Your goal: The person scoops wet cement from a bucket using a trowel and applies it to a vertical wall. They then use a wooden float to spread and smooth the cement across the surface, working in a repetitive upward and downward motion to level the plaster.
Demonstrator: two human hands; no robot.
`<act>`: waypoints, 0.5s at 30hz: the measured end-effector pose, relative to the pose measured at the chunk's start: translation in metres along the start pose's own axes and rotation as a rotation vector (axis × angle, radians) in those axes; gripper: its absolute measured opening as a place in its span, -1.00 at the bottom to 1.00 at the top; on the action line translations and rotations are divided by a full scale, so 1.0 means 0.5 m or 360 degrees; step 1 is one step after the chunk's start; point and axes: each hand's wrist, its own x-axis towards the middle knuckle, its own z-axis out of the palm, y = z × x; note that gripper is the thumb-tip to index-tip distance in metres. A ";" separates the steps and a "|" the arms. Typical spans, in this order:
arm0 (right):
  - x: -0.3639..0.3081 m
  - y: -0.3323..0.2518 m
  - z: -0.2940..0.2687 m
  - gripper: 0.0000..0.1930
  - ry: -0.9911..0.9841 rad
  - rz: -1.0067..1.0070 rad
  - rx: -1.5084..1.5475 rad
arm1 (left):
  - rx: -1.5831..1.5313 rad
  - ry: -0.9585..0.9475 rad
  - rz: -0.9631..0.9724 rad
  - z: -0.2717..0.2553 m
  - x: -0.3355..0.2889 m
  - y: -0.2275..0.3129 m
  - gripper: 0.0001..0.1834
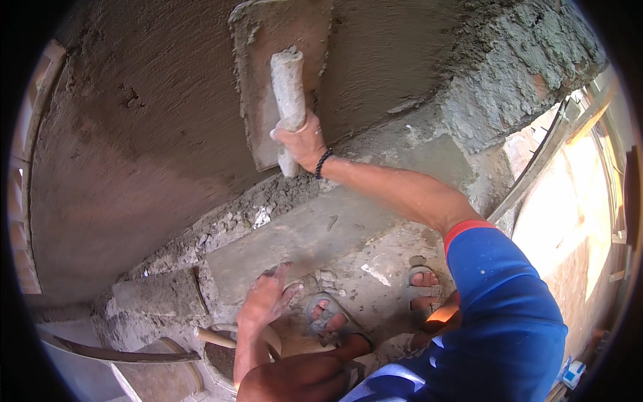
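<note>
My right hand (pixel 305 142) is wrapped round the lower part of the thick, mortar-crusted handle of a plastering float (pixel 254 107). The float's long flat board lies against the wet grey plaster wall (pixel 167 114), and plaster is caked along its edges. A dark beaded bracelet (pixel 323 163) circles my right wrist. My left hand (pixel 262 299) holds nothing; its fingers are apart, above the floor near my left foot. Beside that forearm, lower left, a light wooden handle (pixel 214 337) sticks out over a round container (pixel 221 362), partly hidden by my arm.
Crumbled mortar (pixel 234 224) lines the wall's foot, beside a long flat board (pixel 301 234) on the floor. Rough unsmoothed mortar (pixel 522 80) covers the upper right. My sandalled feet (pixel 328 316) stand near the board. Planks (pixel 542 157) lean at right; a curved strip (pixel 120 354) lies lower left.
</note>
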 end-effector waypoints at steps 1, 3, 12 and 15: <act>-0.013 0.015 0.033 -0.76 -0.0009 0.0011 0.0013 | -0.0020 0.0025 0.0030 0.000 -0.005 -0.009 -0.45; -0.038 0.020 0.096 -0.71 -0.0045 0.0035 0.0055 | -0.0082 0.0077 0.0049 -0.002 -0.013 -0.013 -0.45; -0.129 0.049 0.315 -0.49 -0.0442 -0.0060 -0.0401 | -0.0245 0.0197 0.0075 -0.014 -0.011 -0.005 -0.47; -0.128 0.051 0.284 -0.52 -0.0512 -0.0004 -0.0421 | -0.0293 0.0226 0.0113 -0.002 -0.007 -0.025 -0.47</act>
